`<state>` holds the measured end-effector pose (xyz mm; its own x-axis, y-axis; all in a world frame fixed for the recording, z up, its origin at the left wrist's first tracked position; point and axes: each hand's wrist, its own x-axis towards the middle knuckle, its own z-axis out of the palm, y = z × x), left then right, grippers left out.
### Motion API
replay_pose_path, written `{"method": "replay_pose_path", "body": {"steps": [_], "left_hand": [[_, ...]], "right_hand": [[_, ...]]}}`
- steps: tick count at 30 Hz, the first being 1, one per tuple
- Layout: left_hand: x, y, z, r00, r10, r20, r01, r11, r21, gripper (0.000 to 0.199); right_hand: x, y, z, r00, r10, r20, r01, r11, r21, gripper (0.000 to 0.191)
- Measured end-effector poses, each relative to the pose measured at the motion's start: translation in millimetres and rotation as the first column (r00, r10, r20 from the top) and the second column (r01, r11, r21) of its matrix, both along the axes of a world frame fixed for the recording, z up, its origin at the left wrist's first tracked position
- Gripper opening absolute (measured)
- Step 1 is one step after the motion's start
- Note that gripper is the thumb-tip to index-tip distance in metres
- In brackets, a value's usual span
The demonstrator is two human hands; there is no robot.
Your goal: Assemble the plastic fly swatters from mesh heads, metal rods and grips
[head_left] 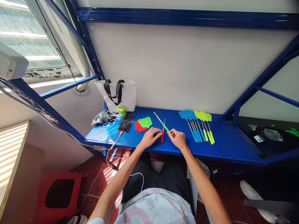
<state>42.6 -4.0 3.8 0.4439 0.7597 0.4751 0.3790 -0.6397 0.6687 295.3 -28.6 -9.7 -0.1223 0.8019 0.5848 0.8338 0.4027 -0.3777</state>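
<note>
Fingers of right hand [178, 139]: gripping green handle [166, 128] | left hand [150, 137]: parted, perhaps touching red handle [162, 137] (lying flat)

Green handle [166, 128] smooth plastic; shaft [158, 118] metallic; tabletop [233, 144] glossy.

On the blue table [233, 140] lie a white bag [128, 97]; red swatter head [138, 128]; green head [145, 122]; red handle [162, 137]; blue swatters [198, 137]; yellow swatters [202, 116].
</note>
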Motion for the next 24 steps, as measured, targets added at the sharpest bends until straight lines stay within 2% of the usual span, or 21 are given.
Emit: {"method": "replay_pose_path", "body": {"steps": [4,6,9,12,16,19,24], "left_hand": [[3.2,-2.8,-2.9,0.959,-0.08,-0.271,0.106,0.991,0.082,0.038],[4.1,-2.6,-4.7,0.944,-0.075,-0.321,0.11,0.99,0.093,0.038],[3.6,-1.5,-5.7,0.948,-0.071,-0.31,0.104,0.99,0.092,0.039],[2.2,-0.4,-4.6,0.957,-0.084,-0.277,0.103,0.993,0.056,0.039],[1.5,0.8,-3.7,0.971,-0.068,-0.228,0.079,0.996,0.04,0.031],[2.4,1.3,-3.8,0.977,-0.047,-0.21,0.06,0.997,0.058,0.028],[-3.2,7.3,-3.4,0.989,-0.02,-0.149,0.03,0.997,0.067,0.031]], "right_hand": [[2.3,3.5,-1.4,0.982,-0.19,-0.021,0.191,0.981,0.023,0.048],[2.5,4.1,-2.3,0.97,-0.243,-0.005,0.243,0.97,0.015,0.048],[0.4,2.8,-3.8,0.962,-0.266,0.063,0.268,0.963,-0.035,0.043],[-3.7,0.1,-4.3,0.964,-0.222,0.148,0.24,0.963,-0.12,0.037],[-6.3,-2.5,-1.9,0.98,-0.036,0.197,0.077,0.976,-0.205,0.044],[-4.5,-2.2,1.0,0.984,0.064,0.163,-0.028,0.976,-0.216,0.057],[-1.0,-1.0,5.0,0.993,0.089,0.074,-0.072,0.974,-0.215,0.065]]}}
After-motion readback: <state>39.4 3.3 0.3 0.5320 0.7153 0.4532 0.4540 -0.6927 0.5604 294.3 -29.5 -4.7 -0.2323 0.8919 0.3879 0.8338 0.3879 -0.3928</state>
